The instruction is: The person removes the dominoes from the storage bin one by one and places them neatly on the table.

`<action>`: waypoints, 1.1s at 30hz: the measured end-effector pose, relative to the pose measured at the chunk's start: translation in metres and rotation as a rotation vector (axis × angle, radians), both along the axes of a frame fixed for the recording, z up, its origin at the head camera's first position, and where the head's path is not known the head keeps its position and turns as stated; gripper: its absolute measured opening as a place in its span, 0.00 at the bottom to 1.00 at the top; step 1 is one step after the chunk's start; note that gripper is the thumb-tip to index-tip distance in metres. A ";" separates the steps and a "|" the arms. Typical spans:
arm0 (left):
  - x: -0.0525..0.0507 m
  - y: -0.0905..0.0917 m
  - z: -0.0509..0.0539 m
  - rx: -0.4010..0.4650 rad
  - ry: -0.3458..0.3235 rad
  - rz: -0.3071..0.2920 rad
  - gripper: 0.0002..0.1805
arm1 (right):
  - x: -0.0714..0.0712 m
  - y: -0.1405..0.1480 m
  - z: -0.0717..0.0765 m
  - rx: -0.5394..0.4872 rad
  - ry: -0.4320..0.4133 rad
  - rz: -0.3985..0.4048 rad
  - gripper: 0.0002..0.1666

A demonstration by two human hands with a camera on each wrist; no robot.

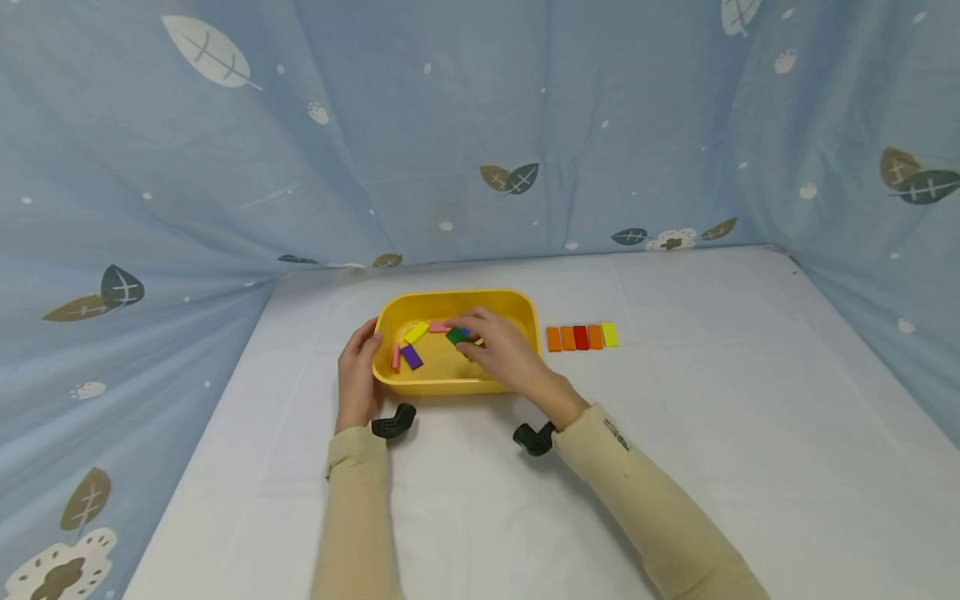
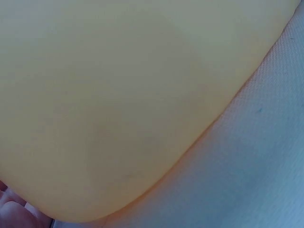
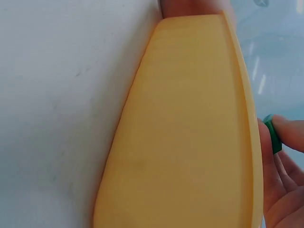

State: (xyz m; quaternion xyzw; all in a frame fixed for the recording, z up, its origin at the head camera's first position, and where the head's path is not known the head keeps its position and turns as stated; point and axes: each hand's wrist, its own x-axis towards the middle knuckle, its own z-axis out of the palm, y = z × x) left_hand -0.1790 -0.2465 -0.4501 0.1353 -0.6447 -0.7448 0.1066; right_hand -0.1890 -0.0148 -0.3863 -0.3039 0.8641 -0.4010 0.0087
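A yellow plastic basin stands on the white cloth, with several small coloured blocks inside. My left hand holds the basin's left end, its thumb at the rim. Between thumb and fingers, my right hand pinches a green block over the basin. The right wrist view also shows this green block, just above the rim. Inside the basin lie a yellow block, a purple block, pink blocks and a blue block, partly hidden by the right hand.
Right of the basin, a row of upright-lying blocks holds orange blocks, a red block and, at its right end, a yellow block. A blue leaf-patterned curtain borders the white table at the back and sides.
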 end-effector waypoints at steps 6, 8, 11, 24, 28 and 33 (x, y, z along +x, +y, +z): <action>0.001 0.001 0.000 0.005 0.005 -0.016 0.21 | 0.003 0.020 -0.006 -0.039 0.000 -0.002 0.23; 0.002 0.002 0.001 0.008 0.004 -0.020 0.21 | 0.003 0.025 -0.010 -0.072 -0.027 -0.018 0.22; 0.003 0.002 0.003 0.004 -0.005 -0.019 0.21 | 0.002 0.032 -0.016 -0.119 -0.071 -0.038 0.21; 0.002 0.000 0.003 -0.003 -0.009 0.006 0.21 | -0.014 0.061 -0.014 -0.193 -0.141 -0.166 0.19; 0.002 0.001 0.003 -0.013 -0.015 0.002 0.21 | -0.019 0.076 -0.015 -0.239 -0.197 -0.211 0.21; 0.002 0.001 0.003 -0.008 -0.011 -0.004 0.20 | -0.027 0.090 -0.023 -0.288 -0.266 -0.261 0.21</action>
